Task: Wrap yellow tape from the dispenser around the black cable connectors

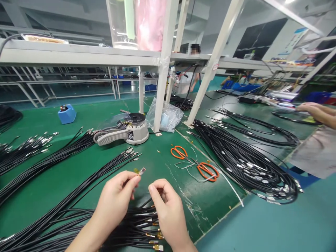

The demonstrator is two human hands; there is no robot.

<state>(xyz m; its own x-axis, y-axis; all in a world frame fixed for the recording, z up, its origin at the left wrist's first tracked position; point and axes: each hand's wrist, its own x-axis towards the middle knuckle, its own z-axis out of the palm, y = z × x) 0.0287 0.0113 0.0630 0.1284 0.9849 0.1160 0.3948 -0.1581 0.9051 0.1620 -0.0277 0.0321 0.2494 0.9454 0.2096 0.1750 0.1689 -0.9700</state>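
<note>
My left hand (118, 197) pinches the end of a thin black cable; its small metal connector (141, 171) sticks out past my fingertips. My right hand (168, 206) is beside it, fingers curled in a pinch, and what they hold is hidden. Both hands hover over a bundle of black cables with gold connectors (151, 232) on the green mat (78, 175) at the near edge.
A grey tape dispenser (126, 133) sits mid-table by a white frame post (162, 70). Two orange scissors (194, 162) lie to the right. Coiled black cables (249, 164) fill the right side, more bundles (52, 154) the left. Another person's hand (317, 112) works at far right.
</note>
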